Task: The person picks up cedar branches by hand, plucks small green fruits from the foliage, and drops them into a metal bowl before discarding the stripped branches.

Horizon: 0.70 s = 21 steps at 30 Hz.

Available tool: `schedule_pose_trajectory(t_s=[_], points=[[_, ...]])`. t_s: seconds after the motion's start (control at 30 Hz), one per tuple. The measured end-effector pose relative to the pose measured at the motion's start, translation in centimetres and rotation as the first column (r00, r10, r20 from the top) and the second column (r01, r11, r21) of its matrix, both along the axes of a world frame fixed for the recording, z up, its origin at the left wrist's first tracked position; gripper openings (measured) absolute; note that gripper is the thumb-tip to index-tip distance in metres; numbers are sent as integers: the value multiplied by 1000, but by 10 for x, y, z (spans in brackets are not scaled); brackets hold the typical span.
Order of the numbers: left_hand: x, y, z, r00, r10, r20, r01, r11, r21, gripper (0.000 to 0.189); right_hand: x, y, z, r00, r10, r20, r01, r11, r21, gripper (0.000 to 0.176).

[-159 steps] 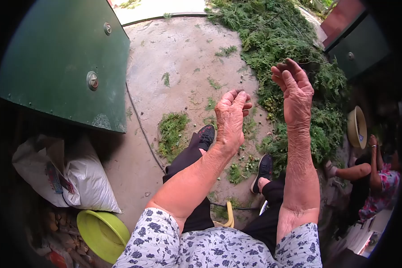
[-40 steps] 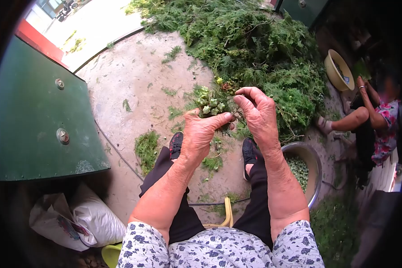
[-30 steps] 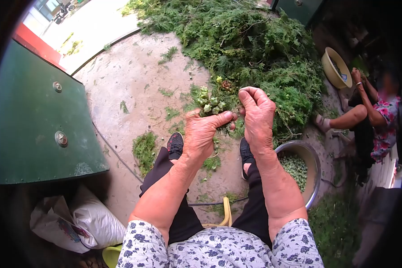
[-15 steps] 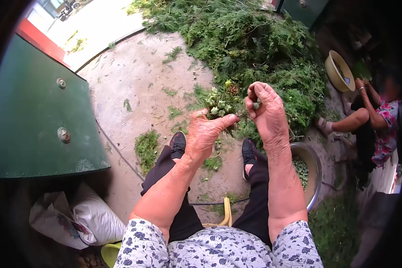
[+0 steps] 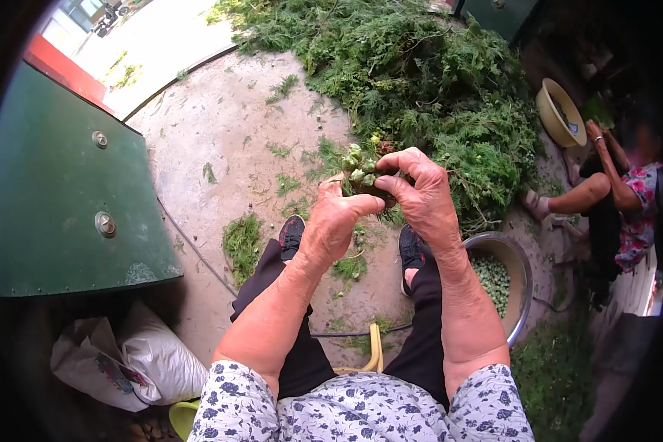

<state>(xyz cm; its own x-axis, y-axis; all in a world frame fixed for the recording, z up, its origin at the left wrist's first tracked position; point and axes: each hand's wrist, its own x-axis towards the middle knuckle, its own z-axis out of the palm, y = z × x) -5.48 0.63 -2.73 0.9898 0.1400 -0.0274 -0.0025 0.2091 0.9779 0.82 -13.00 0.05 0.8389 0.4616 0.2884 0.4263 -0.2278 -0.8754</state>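
Observation:
My left hand (image 5: 333, 221) grips a green sprig (image 5: 359, 168) that carries a cluster of small pale-green cones, holding it up over my feet. My right hand (image 5: 418, 195) has come against the same sprig, its fingertips pinching at the cones on the sprig's right side. Below and to the right stands a metal bowl (image 5: 519, 259) with several picked green cones in it. A large heap of cut green branches (image 5: 435, 81) covers the ground ahead.
A green metal door (image 5: 59, 199) stands open at the left. White sacks (image 5: 136, 365) lie at the lower left. Another person (image 5: 615, 195) sits at the right beside a yellow bowl (image 5: 556, 110). A thin cable (image 5: 199, 254) crosses the concrete.
My right hand, which had pulled away to the right with a picked cone half a second ago, has returned to the sprig and pinches it again. My left hand stays put.

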Motion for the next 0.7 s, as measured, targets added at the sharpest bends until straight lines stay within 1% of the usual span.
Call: schedule_pose_trajectory(t_s=[0.03, 0.07, 0.13, 0.2, 0.27, 0.3, 0.33, 0.37, 0.4, 0.43, 0.47, 0.5, 0.53, 0.57, 0.6, 0.67, 0.7], points=[[-1, -1, 11, 990, -8, -139, -18, 983, -183, 19, 0, 0, 1, 999, -41, -12, 41, 999, -4, 22], [-2, -1, 16, 990, -8, -138, -17, 983, -183, 19, -1, 1, 3, 999, -42, -12, 41, 999, -4, 22], [-3, 0, 23, 970, 65, -233, -134, 946, -296, 17, -1, 1, 5, 998, -56, -29, 56, 998, -12, 19], [-2, 2, 22, 965, 72, -250, -144, 947, -286, 15, -2, 2, 4, 998, -54, -20, 54, 998, -16, 19], [-2, 4, 13, 983, 37, -180, -78, 970, -229, 13, -2, 2, 2, 999, -52, -11, 51, 998, -20, 18], [-2, 4, 13, 983, 38, -180, -79, 970, -229, 13, -1, 2, 1, 997, -43, -59, 43, 999, -13, 14], [-3, 3, 14, 982, 33, -186, -83, 961, -266, 12, -1, 1, 0, 994, -35, -106, 35, 999, -5, 11], [-3, 2, 14, 981, 28, -191, -86, 950, -302, 11, -1, 1, 2, 994, -34, -106, 34, 999, -5, 11], [-3, 1, 14, 981, 29, -191, -87, 949, -302, 11, -1, 0, 5, 895, 13, -446, 60, 987, 147, 9], [-3, 1, 13, 982, 35, -186, -99, 932, -348, 11, -1, -1, 7, 687, 111, -718, 136, 951, 278, 8], [-2, 0, 12, 983, 42, -181, -111, 912, -394, 11, -1, -1, 4, 687, 112, -718, 135, 951, 277, 8], [-2, 0, 12, 983, 43, -181, -112, 912, -394, 11, 0, -1, -3, 630, 185, -754, 237, 879, 414, 8], [-2, 0, 12, 982, 61, -181, -134, 895, -425, 11, 1, -2, -10, 576, 268, -772, 343, 778, 526, 9], [-3, 0, 12, 980, 79, -182, -155, 877, -455, 11, 8, -6, -17, 590, 342, -731, 334, 721, 607, 10], [-3, 0, 12, 980, 78, -182, -155, 877, -455, 11, 10, -6, -13, 591, 342, -731, 334, 721, 607, 10], [-4, 0, 14, 973, 113, -200, -187, 894, -407, 12, 13, -5, 0, 663, 253, -705, 374, 703, 604, 11], [-4, 1, 14, 973, 115, -200, -189, 894, -407, 12, 14, -8, 2, 671, 279, -687, 324, 722, 611, 16]])
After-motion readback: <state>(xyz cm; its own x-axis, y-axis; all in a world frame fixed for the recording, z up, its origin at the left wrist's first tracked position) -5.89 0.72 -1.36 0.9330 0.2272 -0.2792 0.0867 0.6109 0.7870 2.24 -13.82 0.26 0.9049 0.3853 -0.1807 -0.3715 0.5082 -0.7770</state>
